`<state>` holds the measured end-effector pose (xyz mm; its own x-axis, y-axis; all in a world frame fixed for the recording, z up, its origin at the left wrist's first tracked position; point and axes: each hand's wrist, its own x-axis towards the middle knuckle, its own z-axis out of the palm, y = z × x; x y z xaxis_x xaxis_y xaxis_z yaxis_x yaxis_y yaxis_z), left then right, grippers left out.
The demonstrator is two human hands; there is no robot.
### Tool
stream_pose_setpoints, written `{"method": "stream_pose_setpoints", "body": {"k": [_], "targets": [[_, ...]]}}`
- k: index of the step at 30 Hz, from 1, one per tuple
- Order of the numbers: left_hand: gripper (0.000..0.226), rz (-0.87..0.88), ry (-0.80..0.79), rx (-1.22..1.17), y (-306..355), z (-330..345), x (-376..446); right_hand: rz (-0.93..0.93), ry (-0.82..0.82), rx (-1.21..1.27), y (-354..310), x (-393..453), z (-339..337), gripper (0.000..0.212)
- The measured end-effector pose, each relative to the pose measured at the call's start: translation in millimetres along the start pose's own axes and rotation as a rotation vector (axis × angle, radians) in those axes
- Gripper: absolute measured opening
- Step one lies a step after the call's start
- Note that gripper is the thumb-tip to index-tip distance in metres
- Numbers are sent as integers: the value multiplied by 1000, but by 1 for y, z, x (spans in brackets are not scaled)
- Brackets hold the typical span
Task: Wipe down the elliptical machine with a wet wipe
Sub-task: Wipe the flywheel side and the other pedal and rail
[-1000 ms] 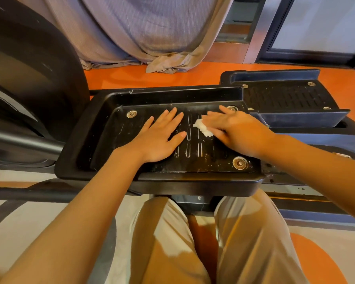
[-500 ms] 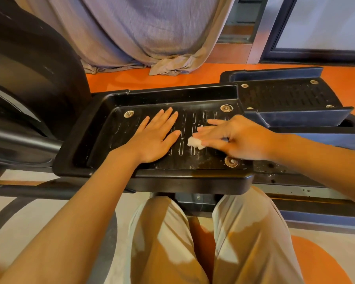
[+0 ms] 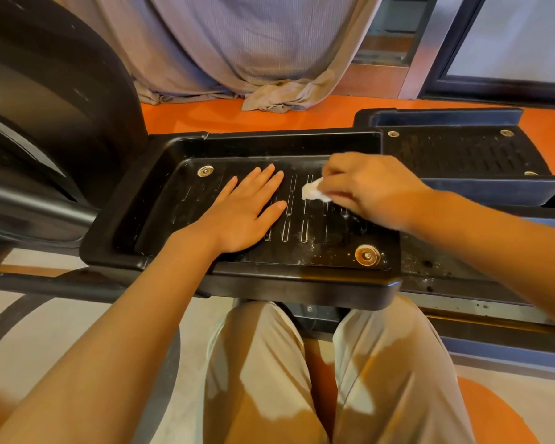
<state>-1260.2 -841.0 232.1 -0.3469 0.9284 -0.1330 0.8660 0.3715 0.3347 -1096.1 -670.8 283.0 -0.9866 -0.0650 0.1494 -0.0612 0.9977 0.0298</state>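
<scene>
The left hand (image 3: 242, 216) is lying flat, holding the foot pedal (image 3: 161, 174) steady; the right hand (image 3: 370, 190) is pinching the wet wipe (image 3: 313, 191). Rubbing along the grooves should work best.

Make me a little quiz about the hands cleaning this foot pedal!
1. True or false: the left hand lies flat on the near pedal.
2. Which hand holds the wipe? A) left B) right C) neither
3. Fill in: the floor behind the pedal is ____.

Key
1. True. Its fingers are straight and spread on the slotted surface.
2. B. The right hand grips the wipe against the pedal.
3. Orange.
</scene>
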Motion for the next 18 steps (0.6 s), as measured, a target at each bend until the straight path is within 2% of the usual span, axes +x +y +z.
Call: {"method": "stream_pose_setpoints", "body": {"k": [6, 9, 12, 14, 16, 17, 18], "targets": [[59, 8, 3, -3, -1, 1, 0, 46, -27, 230, -1, 1, 6, 20], [60, 7, -7, 0, -2, 2, 0, 145, -20, 374, -18, -11, 0, 19], [60, 8, -7, 2, -3, 2, 1, 142, -14, 364, -30, -16, -3, 22], [60, 11, -9, 1, -3, 2, 1, 203, -19, 302, -24, 1, -3, 22], [60, 17, -10, 0, -2, 2, 1, 349, -204, 256, -14, 29, 0, 26], [60, 19, -7, 0, -2, 2, 1, 450, -288, 269, -14, 37, 0, 35], [60, 20, -6, 1, -2, 1, 1, 465, -319, 263, -15, 40, 3, 40]]}}
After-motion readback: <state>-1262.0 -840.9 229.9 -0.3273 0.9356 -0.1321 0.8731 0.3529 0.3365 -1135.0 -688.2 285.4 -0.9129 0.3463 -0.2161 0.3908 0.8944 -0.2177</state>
